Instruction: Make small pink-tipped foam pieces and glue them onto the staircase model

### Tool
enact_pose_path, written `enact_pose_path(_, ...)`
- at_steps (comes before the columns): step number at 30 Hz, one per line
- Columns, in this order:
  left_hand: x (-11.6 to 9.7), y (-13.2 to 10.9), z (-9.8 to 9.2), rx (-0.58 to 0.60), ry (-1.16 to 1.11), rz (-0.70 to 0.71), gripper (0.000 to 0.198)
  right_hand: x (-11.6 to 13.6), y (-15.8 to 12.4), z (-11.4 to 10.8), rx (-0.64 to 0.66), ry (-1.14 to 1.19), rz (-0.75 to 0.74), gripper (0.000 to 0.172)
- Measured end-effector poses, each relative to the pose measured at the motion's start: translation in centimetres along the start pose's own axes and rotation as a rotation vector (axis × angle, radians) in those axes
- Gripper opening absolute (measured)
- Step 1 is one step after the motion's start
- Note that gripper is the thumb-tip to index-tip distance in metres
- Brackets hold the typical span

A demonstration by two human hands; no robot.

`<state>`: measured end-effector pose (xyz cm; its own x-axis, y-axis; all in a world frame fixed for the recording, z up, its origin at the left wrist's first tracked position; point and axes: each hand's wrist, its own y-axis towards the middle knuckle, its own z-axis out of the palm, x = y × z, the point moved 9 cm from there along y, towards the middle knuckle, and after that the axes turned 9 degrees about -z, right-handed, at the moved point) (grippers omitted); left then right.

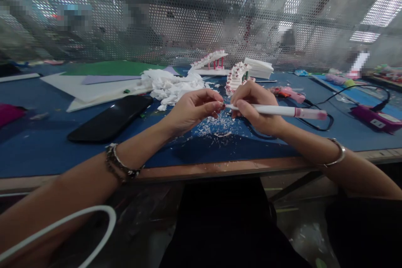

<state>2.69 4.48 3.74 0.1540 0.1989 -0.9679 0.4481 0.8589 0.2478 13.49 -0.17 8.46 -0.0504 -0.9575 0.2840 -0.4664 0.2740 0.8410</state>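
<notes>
Near the middle of the blue table (176, 150), my left hand (196, 111) pinches a tiny dark reddish piece (223, 105) between thumb and fingertips. My right hand (258, 108) grips a white marker (276, 110) with a pinkish rear end. The marker's tip points left and is at the small piece; whether they touch is too small to tell. White shavings (216, 127) lie scattered on the table below both hands. Behind my right hand stands a curved white model (236, 76) with reddish dots, and a sloped one (210, 58) on red posts is farther back.
Crumpled white tissue (172, 83) lies behind my left hand. A black phone-like slab (111, 119) is at left, beside white and green sheets (103, 68). At right are a pink tool (292, 94), black cable and purple box (377, 118). A perforated screen (194, 21) stands behind.
</notes>
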Motion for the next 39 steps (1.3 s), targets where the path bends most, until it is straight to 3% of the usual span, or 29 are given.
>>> enact_pose_path(16, -0.5, -0.2, 0.1, 0.012, -0.11, 0.005, 0.015, -0.1, 0.0, -0.3, -0.041, -0.009, 0.019, 0.011)
enact_pose_path(19, -0.5, -0.2, 0.0, 0.025, -0.106, 0.012, 0.015, 0.2, 0.1, 0.0, -0.002, -0.011, 0.011, 0.012)
enact_pose_path(27, -1.5, -0.4, 0.7, 0.081, -0.035, 0.136, 0.011, 0.2, 0.1, 0.0, 0.011, -0.043, 0.001, 0.011)
enact_pose_path(35, -1.2, -0.4, 0.3, 0.014, -0.009, 0.079, 0.014, -0.1, 0.1, 0.1, 0.034, -0.083, 0.05, 0.008)
enact_pose_path(39, -0.8, -0.2, -0.5, -0.062, -0.023, 0.03, 0.016, -0.4, 0.1, -0.6, -0.032, -0.134, 0.074, 0.008)
